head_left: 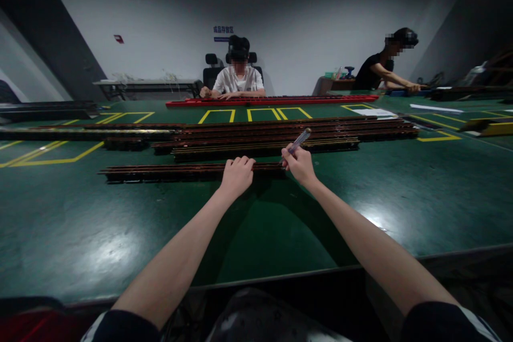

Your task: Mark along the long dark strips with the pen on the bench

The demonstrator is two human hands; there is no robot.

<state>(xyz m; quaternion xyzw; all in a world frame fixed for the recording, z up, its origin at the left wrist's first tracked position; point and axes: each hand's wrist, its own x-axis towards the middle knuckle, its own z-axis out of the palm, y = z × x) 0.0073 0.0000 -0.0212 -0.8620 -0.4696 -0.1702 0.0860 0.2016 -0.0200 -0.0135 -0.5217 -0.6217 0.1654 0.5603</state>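
A long, dark reddish-brown grooved bar (168,172) lies crosswise on the green table before me. My left hand (237,175) is closed over it right of its middle, fingers bent across its far edge. Pinched in my right hand (298,164) is a pen (298,141) with a clear barrel. The pen slants, its upper end pointing up and right, its lower end down at the bar's right end. Whether the tip touches the bar, I cannot tell. Just beyond lies a stack of similar long dark bars (264,133).
The green table (280,235) carries yellow tape outlines. Across it, a person in white (239,77) sits behind a long red bar (272,100); another in black (374,72) leans in at right. White papers (372,113) lie beyond the stack; more dark bars (48,111) lie far left.
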